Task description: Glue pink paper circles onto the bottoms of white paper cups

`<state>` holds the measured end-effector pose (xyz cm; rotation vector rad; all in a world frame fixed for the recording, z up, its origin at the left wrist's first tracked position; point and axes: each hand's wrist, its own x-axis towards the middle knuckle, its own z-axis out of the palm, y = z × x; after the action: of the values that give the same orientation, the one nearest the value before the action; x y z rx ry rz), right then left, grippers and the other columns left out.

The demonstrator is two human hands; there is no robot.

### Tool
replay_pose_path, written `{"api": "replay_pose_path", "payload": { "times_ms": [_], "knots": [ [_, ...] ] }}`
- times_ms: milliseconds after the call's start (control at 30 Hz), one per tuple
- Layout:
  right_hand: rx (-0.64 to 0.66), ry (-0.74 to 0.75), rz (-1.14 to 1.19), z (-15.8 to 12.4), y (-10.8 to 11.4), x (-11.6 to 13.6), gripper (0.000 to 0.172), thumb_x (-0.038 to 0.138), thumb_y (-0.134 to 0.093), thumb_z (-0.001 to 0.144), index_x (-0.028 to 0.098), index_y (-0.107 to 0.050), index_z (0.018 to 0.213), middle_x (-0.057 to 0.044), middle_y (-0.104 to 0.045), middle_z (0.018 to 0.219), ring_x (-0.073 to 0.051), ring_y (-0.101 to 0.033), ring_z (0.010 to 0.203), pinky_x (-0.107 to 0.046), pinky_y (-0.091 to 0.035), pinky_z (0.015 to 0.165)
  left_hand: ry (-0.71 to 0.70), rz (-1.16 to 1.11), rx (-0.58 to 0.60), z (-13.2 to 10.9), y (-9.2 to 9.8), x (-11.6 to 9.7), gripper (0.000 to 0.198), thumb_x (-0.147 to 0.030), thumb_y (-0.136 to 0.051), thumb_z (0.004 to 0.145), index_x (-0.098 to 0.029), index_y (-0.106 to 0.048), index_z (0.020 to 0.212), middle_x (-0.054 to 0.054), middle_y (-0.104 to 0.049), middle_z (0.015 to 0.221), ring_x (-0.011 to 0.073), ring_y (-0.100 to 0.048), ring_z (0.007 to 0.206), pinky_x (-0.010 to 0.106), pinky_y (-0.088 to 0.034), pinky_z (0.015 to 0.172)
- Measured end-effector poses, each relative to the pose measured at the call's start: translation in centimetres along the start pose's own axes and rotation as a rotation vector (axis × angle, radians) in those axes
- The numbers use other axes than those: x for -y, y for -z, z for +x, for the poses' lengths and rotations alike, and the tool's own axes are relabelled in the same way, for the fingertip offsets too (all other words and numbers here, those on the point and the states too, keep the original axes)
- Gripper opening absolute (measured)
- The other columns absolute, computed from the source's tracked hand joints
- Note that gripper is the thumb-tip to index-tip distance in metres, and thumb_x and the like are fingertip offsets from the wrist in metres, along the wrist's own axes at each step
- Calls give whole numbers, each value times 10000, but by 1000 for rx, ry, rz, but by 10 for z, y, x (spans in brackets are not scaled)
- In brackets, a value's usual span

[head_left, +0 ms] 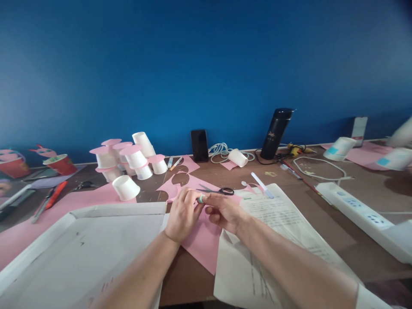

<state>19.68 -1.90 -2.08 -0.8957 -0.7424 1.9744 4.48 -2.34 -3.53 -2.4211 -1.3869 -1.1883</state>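
Grips a small pale-green piece (201, 198) with the fingers of left hand (183, 215) and right hand (224, 213), both pinched shut on it, above pink paper (201, 244) on the counter (315, 219), just short of scissors (219, 190).

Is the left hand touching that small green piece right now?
Touching: the head view shows the small green piece pinched between the left hand and the right hand.

We see scissors (216, 190) just far of hands, cup cluster (128, 161) far left, power strip (360, 212) right; bare wood (286, 186) between lies open.
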Motion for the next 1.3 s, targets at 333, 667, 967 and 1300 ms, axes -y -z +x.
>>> {"api": "replay_pose_path", "payload": {
  "times_ms": [333, 667, 967, 1300],
  "knots": [
    [-14, 90, -166, 3, 5, -8, 295, 337, -819, 618, 136, -619, 698, 39, -494, 590, -38, -375, 502, -152, -179, 389, 50, -90, 2, -5, -3, 6, 112, -295, -590, 856, -188, -576, 826, 12, -584, 783, 159, -564, 720, 281, -444, 667],
    [-16, 118, -188, 3, 3, -6, 349, 423, -817, 629, 138, -628, 701, 56, -425, 541, -37, -296, 482, -172, -185, 412, 38, -121, -21, -1, -2, 1, 166, -315, -577, 871, -193, -506, 784, -2, -545, 753, 133, -534, 698, 249, -432, 643],
    [-58, 101, -156, 0, -2, -2, 346, 417, -825, 625, 139, -673, 764, 37, -456, 641, -35, -327, 517, -142, -223, 397, 57, -150, -42, 1, -2, 4, 206, -372, -580, 867, -197, -496, 799, -4, -530, 737, 140, -517, 711, 266, -424, 662],
    [-26, 107, -175, 3, 2, -3, 313, 443, -768, 698, 159, -666, 780, 11, -491, 705, -55, -339, 533, -171, -239, 395, 100, -198, 4, 0, 1, 5, 199, -396, -561, 869, -203, -520, 844, 6, -558, 785, 151, -546, 750, 273, -440, 657]
  ]
}}
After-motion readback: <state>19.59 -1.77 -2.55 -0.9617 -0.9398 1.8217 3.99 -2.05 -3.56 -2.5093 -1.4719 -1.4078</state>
